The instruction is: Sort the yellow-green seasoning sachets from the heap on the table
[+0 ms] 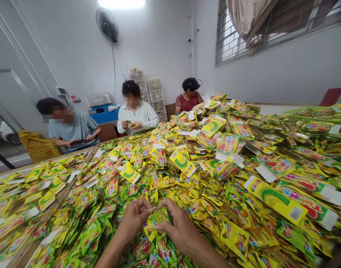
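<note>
Low in the centre, my left hand [134,219] and my right hand [178,222] are close together over the pile. Between them are small shiny green-and-yellow candy packets [159,217]. My right thumb and fingers pinch these packets from the right side. The fingers of my left hand are curled in at the packets' left edge, thumb against them. Under both hands lie loose green packets [142,245] with red fruit pictures. Yellow packets [234,238] spread to the right. Flattened yellow-and-green cardboard boxes [276,197] with white flaps lie beyond.
A tall heap of boxes [212,126] rises at the back right. A wooden strip [44,223] divides off more boxes on the left. Several people sit across the table: one in blue [72,130], one in white [137,115], one in red [188,100]. White crates [158,97] stand behind.
</note>
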`<state>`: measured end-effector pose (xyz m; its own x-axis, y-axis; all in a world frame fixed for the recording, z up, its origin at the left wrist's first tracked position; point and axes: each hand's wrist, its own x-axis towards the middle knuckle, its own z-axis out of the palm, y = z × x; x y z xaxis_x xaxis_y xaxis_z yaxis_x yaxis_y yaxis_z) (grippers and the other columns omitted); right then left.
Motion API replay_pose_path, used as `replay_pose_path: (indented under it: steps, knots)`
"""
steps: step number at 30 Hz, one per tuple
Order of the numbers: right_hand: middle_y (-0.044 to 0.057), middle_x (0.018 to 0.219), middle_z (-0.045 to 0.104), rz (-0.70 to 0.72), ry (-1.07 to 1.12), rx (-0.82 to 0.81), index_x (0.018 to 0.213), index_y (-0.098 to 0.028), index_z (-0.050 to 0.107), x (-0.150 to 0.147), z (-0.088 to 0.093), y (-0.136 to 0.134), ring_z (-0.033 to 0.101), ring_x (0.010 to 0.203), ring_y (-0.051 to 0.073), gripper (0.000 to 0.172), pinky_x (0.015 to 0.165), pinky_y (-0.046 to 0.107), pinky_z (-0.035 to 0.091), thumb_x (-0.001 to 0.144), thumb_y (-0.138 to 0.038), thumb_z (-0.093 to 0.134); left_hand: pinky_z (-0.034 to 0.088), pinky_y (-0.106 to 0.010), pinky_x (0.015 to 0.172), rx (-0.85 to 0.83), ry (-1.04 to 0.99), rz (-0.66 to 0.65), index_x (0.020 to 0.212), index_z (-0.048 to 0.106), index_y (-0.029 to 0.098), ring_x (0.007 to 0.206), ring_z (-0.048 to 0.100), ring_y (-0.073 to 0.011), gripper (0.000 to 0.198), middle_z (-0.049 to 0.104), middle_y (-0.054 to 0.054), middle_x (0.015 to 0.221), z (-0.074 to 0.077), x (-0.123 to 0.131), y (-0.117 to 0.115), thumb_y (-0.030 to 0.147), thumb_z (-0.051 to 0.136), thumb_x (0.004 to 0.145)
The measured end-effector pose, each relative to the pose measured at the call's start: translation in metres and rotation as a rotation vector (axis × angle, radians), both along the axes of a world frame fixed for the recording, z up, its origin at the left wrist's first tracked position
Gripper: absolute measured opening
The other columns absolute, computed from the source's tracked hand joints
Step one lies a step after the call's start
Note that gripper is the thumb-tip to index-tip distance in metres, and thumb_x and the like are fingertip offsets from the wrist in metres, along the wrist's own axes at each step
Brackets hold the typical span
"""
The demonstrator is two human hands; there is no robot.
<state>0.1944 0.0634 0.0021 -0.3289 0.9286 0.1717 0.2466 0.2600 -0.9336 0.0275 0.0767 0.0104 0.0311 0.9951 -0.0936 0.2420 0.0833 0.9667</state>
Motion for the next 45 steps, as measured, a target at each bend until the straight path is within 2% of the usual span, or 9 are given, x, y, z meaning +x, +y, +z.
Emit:
replay_pose_path:
  steps: [9,14,17,24,28,32,36,40,45]
  knots:
    - [-0.006,0.074,0.05,-0.047,0.108,-0.005,0.091,-0.024,0.049,-0.007,-0.01,0.002,0.045,0.069,0.012,0.032,0.06,0.02,0.032,0.063,-0.016,0.062,0.029,-0.018,0.047,-0.004,-0.183,-0.018,0.057,0.058,0.014,0.047,0.039,-0.0073,0.029,0.051,0.003,0.049,0.016,0.01,-0.005,0.041,0.067,0.064]
    - [-0.006,0.07,0.052,-0.139,0.286,-0.083,0.083,-0.021,0.047,-0.015,-0.018,0.009,0.049,0.065,0.013,0.028,0.057,0.02,0.036,0.06,-0.014,0.062,0.036,-0.02,0.05,-0.108,-0.387,-0.131,0.089,0.059,0.017,0.052,0.051,-0.0101,0.042,0.066,-0.002,0.065,0.034,0.021,-0.009,0.037,0.076,0.055]
    - [-0.005,0.066,0.052,-0.178,0.324,-0.101,0.077,-0.02,0.049,-0.014,-0.019,0.015,0.05,0.064,0.013,0.018,0.057,0.021,0.037,0.064,-0.02,0.061,0.044,-0.023,0.063,-0.017,-0.35,-0.063,0.09,0.06,0.018,0.068,0.057,-0.0144,0.045,0.067,-0.004,0.078,0.04,0.026,-0.007,0.027,0.08,0.05]
    - [-0.004,0.063,0.049,-0.336,0.156,-0.045,0.078,-0.019,0.053,-0.004,-0.013,0.018,0.047,0.062,0.014,0.012,0.055,0.022,0.033,0.07,-0.026,0.057,0.045,-0.031,0.081,0.121,-0.206,0.23,0.092,0.061,0.017,0.104,0.052,-0.0256,0.042,0.063,-0.009,0.101,0.013,0.021,0.001,0.034,0.074,0.056]
    - [-0.003,0.063,0.05,-0.446,0.034,0.057,0.079,-0.021,0.052,0.003,-0.004,0.016,0.047,0.062,0.015,0.009,0.057,0.023,0.033,0.074,-0.028,0.053,0.04,-0.039,0.09,0.148,0.128,0.211,0.101,0.062,0.015,0.107,0.052,-0.03,0.055,0.061,-0.013,0.111,-0.005,0.009,0.003,0.037,0.075,0.052]
    - [-0.002,0.064,0.053,-0.47,0.011,0.041,0.082,-0.021,0.052,0.006,-0.006,0.018,0.049,0.061,0.016,0.013,0.055,0.023,0.034,0.072,-0.029,0.055,0.039,-0.039,0.086,0.221,0.294,0.142,0.089,0.069,0.02,0.093,0.057,-0.0305,0.035,0.069,-0.009,0.093,-0.014,0.007,0.016,0.032,0.073,0.056]
    - [0.001,0.076,0.059,-0.4,0.146,-0.005,0.093,-0.02,0.053,0.006,-0.009,0.021,0.054,0.071,0.018,0.022,0.06,0.024,0.039,0.072,-0.029,0.056,0.046,-0.03,0.062,0.151,0.15,0.105,0.083,0.066,0.017,0.066,0.061,-0.0231,0.028,0.069,-0.005,0.072,-0.01,0.017,0.025,0.036,0.066,0.063]
    - [-0.002,0.073,0.058,-0.235,0.304,-0.003,0.087,-0.019,0.055,0.004,-0.007,0.022,0.054,0.068,0.015,0.016,0.06,0.021,0.039,0.072,-0.024,0.056,0.034,-0.021,0.045,-0.035,-0.107,-0.055,0.083,0.064,0.015,0.042,0.044,-0.0102,0.027,0.055,0.004,0.048,0.004,0.028,0.009,0.026,0.068,0.059]
    - [-0.004,0.068,0.057,-0.204,0.302,-0.04,0.08,-0.019,0.055,0.002,-0.004,0.02,0.053,0.067,0.013,0.01,0.06,0.02,0.038,0.069,-0.019,0.058,0.036,-0.021,0.048,-0.075,-0.184,0.116,0.089,0.065,0.016,0.048,0.044,-0.0106,0.038,0.048,0.007,0.049,0.008,0.031,-0.014,0.017,0.067,0.051]
